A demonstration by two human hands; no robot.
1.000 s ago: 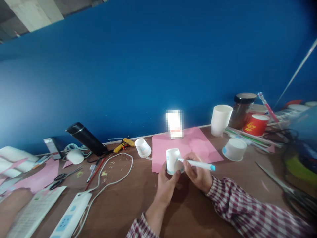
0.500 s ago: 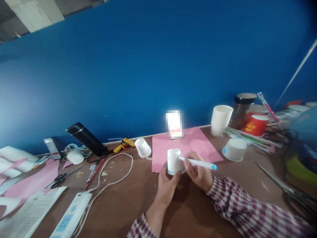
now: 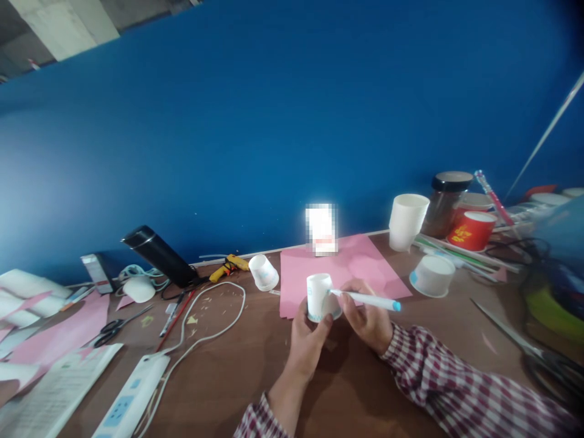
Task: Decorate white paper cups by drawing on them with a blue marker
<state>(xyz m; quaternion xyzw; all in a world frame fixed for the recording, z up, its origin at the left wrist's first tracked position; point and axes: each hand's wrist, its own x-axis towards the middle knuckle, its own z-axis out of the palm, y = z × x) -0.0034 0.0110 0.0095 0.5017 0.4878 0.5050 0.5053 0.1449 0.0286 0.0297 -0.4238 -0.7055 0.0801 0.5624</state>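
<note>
My left hand (image 3: 309, 339) is closed around the lower part of a white paper cup (image 3: 320, 293), which stands upside down in its grip and carries light blue marks. A white marker with a light blue end (image 3: 371, 300) is pinched in my right hand (image 3: 367, 319). Its tip meets the side of the cup, and the blue end points right. Pink paper sheets (image 3: 298, 277) lie just behind the cup. The far side of the cup and some left-hand fingers are hidden.
Left of the pink sheets stands another paper cup (image 3: 263, 272); a paper bowl (image 3: 432, 275) and stacked cups (image 3: 407, 222) are on the right. Large scissors (image 3: 515, 334) lie near the right sleeve. A power strip (image 3: 132, 395) with a white cable sits at front left.
The cup has shifted very slightly left in my left hand. The marker stays against its side, with almost no movement of my right hand.
</note>
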